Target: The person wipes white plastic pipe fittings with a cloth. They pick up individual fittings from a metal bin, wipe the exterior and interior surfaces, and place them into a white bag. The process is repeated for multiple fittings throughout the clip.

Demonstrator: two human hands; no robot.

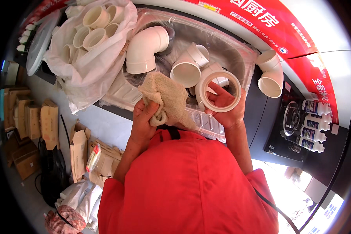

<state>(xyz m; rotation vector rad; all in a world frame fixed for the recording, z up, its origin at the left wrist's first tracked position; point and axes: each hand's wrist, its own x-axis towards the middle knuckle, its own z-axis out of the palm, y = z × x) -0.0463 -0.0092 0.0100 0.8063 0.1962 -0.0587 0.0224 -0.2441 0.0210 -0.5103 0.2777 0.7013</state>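
My left hand [145, 119] is closed around a beige towel [165, 95], which hangs bunched up over the near side of a steel sink [238, 48]. A white plastic pipe fitting [199, 91] is in my right hand [232, 113], its round mouth facing up; my fingers reach into the opening and grip the rim. Towel and fitting are apart. Beyond them, a large white elbow pipe [146, 48] and a white branch fitting [191, 58] rest in the sink, which is wrapped in clear plastic. Part of another white fitting shows behind the held one.
At the left, a white bag [97, 76] holds several pipe fittings. Another elbow [273, 72] stands on the dark counter right of the sink, near a gas hob [291, 119] with several white bottles [315, 121]. Cardboard boxes [48, 121] lie on the floor at left.
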